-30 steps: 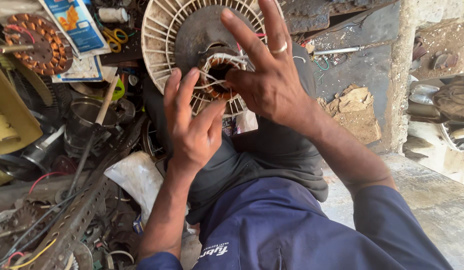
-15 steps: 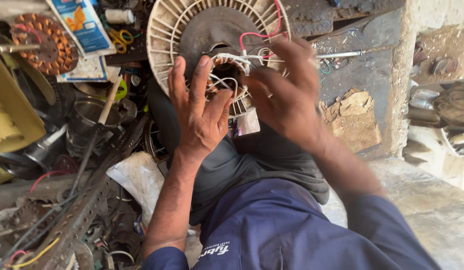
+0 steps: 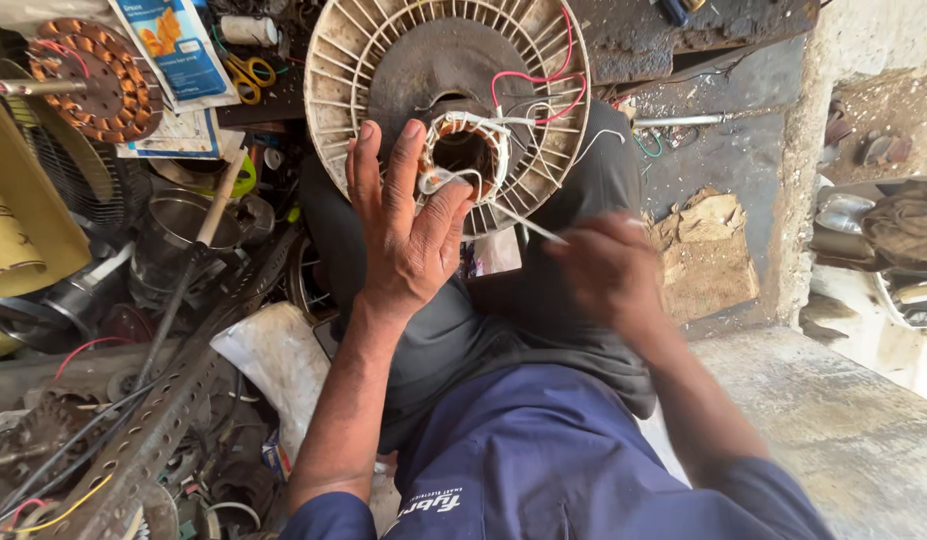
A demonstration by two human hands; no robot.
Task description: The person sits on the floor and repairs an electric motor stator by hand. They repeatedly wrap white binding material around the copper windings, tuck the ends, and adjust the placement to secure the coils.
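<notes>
Now I'm bracing my left hand (image 3: 409,225) flat against the fan motor housing (image 3: 444,95), fingers spread wide and holding nothing, palm resting on the ribbed rim just beside the stator winding (image 3: 466,150) at the centre. My right hand (image 3: 609,270) is blurring as it moves, pinched closed on a white thread (image 3: 529,228) that is running taut from the winding down to my fingertips. The housing is sitting propped on my knees, its open face tilting up toward me, so the axis through its bore is pointing roughly at my chest; the thread's long line is running from the winding down and to the right.

To do this lacing well, I judge I should be keeping the left palm steady so the housing isn't rocking, and drawing the thread in line with where it leaves the coil, not across it, so it isn't biting into the copper. The red lead wires (image 3: 539,80) are looping over the top of the winding, and I'm keeping the thread clear of them.
</notes>
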